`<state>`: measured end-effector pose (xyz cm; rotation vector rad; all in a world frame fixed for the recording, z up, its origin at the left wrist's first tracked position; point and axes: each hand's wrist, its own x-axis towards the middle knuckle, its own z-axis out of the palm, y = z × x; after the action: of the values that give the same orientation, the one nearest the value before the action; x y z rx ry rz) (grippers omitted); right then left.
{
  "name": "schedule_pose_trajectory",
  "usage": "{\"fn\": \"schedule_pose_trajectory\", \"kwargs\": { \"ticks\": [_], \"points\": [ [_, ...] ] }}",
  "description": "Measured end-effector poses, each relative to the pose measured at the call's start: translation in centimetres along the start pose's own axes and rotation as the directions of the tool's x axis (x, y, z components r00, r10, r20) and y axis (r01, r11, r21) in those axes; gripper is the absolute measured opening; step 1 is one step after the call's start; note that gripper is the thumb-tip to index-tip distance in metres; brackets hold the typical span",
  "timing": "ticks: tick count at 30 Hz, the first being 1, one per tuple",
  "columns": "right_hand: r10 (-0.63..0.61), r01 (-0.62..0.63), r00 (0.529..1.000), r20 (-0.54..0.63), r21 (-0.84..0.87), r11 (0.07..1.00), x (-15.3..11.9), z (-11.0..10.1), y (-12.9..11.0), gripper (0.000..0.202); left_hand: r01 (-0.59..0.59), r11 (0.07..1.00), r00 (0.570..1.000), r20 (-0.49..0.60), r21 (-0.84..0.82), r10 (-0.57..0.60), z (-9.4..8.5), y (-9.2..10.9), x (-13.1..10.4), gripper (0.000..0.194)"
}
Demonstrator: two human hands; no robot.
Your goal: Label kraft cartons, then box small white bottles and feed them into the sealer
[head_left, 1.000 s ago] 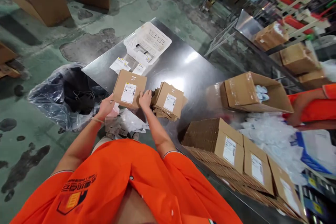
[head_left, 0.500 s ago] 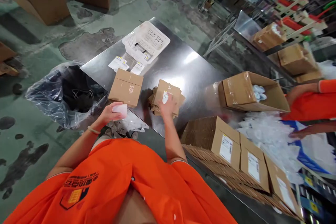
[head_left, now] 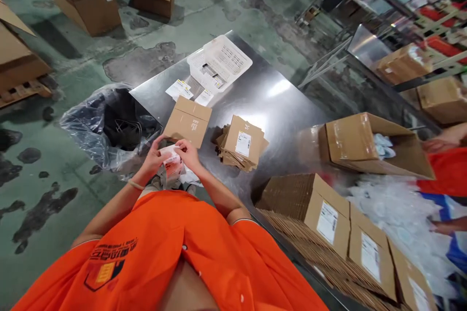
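Observation:
In front of my waist, at the table's near edge, my left hand (head_left: pixel 155 159) is closed on some small white labels (head_left: pixel 172 161) with reddish print. My right hand (head_left: pixel 188 154) pinches their upper right edge. Just beyond both hands lies a flat cardboard box (head_left: pixel 188 121) with handwriting on it. To the right is an uneven stack of folded cardboard boxes (head_left: pixel 237 138), the top one bearing a white label (head_left: pixel 243 143); neither hand touches this stack.
A white plastic basket (head_left: pixel 221 63) and paper slips (head_left: pixel 178 89) are on the metal table (head_left: pixel 284 107). At left hangs a plastic-lined bin (head_left: pixel 98 121). An open carton (head_left: pixel 346 141), labelled flattened cartons (head_left: pixel 328 218) and a co-worker's orange sleeve (head_left: pixel 445 170) are at right.
My right hand has left the stack of folded boxes and come to the labels in my left hand. The stack's top label is now uncovered. The view has shifted left.

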<state>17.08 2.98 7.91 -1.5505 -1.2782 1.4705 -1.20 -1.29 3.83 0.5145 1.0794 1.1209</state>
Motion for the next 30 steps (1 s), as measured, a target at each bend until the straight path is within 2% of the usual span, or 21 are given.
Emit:
{"fn": "schedule_pose_trajectory", "kwargs": {
  "ticks": [2, 5, 10, 13, 15, 18, 22, 25, 28, 30],
  "points": [
    [0.017, -0.017, 1.0, 0.01, -0.005, 1.0, 0.5, 0.0, -0.2, 0.016, 0.016, 0.996, 1.0, 0.007, 0.084, -0.016, 0.7, 0.2, -0.3, 0.091],
    [0.013, -0.012, 1.0, 0.018, -0.031, 0.999, 0.4, -0.5, 0.1, 0.016, 0.047, 0.984, 0.999, 0.0, 0.172, -0.048, 1.1, 0.8, 0.6, 0.068],
    [-0.194, 0.167, 0.977, -0.088, -0.248, 0.954, -1.2, -1.2, 1.4, 0.015, 0.063, 0.956, 0.998, -0.027, 0.286, -0.058, 1.4, 1.2, 2.9, 0.067],
    [-0.284, 0.213, 0.95, -0.13, -0.396, 0.893, -0.7, -1.9, 1.5, 0.019, 0.094, 0.95, 0.995, 0.005, 0.299, -0.1, 1.4, 0.7, 3.7, 0.062],
    [-0.32, 0.204, 0.928, -0.192, -0.457, 0.866, 1.4, -3.0, 0.7, 0.018, 0.153, 0.937, 0.983, 0.051, 0.314, -0.177, 1.3, 0.0, 3.8, 0.057],
    [-0.32, 0.129, 0.894, -0.314, -0.504, 0.854, 6.9, -5.3, -1.0, 0.015, 0.243, 0.914, 0.959, 0.061, 0.325, -0.276, 1.4, -1.5, 3.4, 0.065],
    [-0.208, -0.031, 0.908, -0.363, -0.554, 0.832, 13.7, -7.1, -2.6, 0.013, 0.288, 0.926, 0.955, 0.004, 0.244, -0.298, 1.7, -3.3, 3.2, 0.079],
    [-0.144, -0.124, 0.917, -0.372, -0.61, 0.783, 15.2, -6.7, -2.4, 0.013, 0.319, 0.904, 0.947, -0.047, 0.285, -0.319, 0.5, -4.4, 3.0, 0.074],
    [-0.189, -0.192, 0.882, -0.433, -0.694, 0.694, 14.2, -5.0, -1.5, 0.053, 0.286, 0.851, 0.957, -0.082, 0.439, -0.279, -2.4, -5.2, 2.0, 0.063],
    [-0.247, -0.137, 0.903, -0.352, -0.781, 0.609, 12.9, -3.2, -0.7, 0.07, 0.235, 0.836, 0.972, -0.097, 0.495, -0.216, -4.3, -5.2, 1.2, 0.064]
  ]
}}
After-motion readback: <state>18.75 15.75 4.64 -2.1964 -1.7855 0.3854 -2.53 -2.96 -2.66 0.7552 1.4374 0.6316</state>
